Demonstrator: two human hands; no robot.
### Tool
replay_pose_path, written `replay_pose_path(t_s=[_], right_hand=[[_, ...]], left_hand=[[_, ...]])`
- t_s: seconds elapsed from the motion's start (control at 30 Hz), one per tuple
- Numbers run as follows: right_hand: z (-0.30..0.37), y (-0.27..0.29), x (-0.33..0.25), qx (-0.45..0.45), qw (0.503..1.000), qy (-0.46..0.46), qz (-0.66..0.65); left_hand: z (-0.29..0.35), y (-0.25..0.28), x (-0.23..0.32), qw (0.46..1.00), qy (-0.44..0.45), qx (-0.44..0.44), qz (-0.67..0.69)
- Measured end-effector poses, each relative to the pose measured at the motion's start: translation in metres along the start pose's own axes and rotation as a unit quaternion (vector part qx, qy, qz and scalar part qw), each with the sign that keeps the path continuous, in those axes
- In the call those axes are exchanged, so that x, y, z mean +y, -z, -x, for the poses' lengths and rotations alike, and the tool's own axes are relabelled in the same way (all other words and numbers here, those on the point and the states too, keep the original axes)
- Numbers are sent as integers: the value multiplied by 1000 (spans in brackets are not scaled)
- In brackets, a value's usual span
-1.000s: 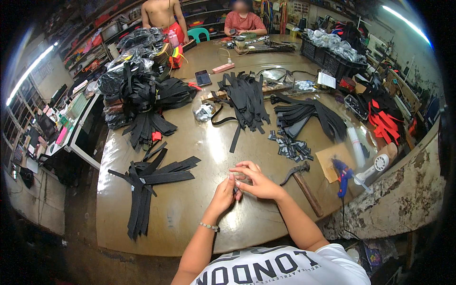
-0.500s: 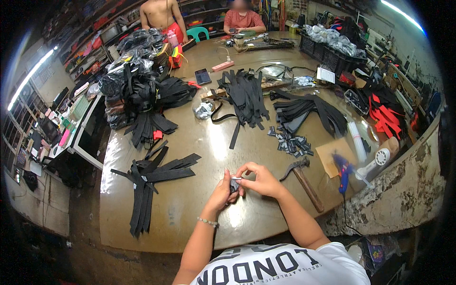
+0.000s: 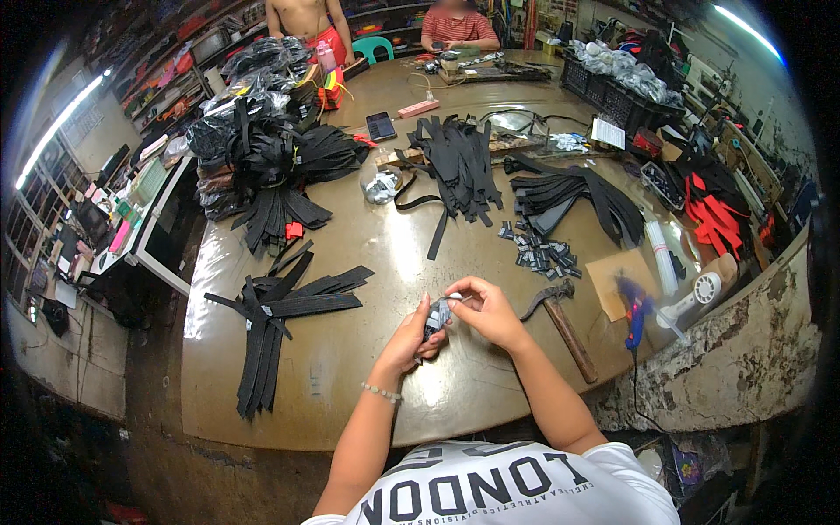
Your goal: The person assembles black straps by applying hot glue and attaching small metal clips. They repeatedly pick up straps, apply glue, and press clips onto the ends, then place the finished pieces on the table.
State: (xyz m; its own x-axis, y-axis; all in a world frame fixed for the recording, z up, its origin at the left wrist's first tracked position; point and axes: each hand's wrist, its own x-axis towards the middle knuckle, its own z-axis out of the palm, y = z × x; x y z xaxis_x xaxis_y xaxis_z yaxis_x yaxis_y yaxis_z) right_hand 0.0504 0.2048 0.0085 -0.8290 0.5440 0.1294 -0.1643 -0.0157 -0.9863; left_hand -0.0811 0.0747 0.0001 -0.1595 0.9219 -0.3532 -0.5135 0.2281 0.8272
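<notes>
Near the front of the table, my left hand (image 3: 405, 343) is closed around a small bundle of dark grey and black folded pieces (image 3: 433, 324). My right hand (image 3: 490, 315) meets it from the right. Its thumb and forefinger pinch a small pale grey piece (image 3: 454, 297) at the top of the bundle. Whether that piece is joined to the bundle is too small to tell. Beyond my right hand lies a loose pile of similar small black and grey pieces (image 3: 541, 254). A hammer with a wooden handle (image 3: 569, 339) rests just right of my right hand.
Black strap bundles lie on the table (image 3: 350, 385) at left (image 3: 261, 350), centre (image 3: 459, 166) and right (image 3: 586, 197). A blue glue gun (image 3: 635, 315) rests by brown cardboard (image 3: 605, 278). Behind are a phone (image 3: 380, 126), a power strip (image 3: 418, 108), a black crate (image 3: 612, 98) and two people.
My right hand has risen slightly with the pinched piece, and more of the bundle in my left hand shows. The whole view has shifted a little; the table things lie as before.
</notes>
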Motion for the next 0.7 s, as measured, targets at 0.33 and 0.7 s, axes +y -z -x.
replay_pose_path(t_s=[0.33,0.7], right_hand=[[-5,2,2,97,994,-8,-49],[-6,9,-4,121,986,-2,-117]], left_hand=[[-1,-1,0,1000,-14,-16,17],[-11,22,-3,947,2,-25,319]])
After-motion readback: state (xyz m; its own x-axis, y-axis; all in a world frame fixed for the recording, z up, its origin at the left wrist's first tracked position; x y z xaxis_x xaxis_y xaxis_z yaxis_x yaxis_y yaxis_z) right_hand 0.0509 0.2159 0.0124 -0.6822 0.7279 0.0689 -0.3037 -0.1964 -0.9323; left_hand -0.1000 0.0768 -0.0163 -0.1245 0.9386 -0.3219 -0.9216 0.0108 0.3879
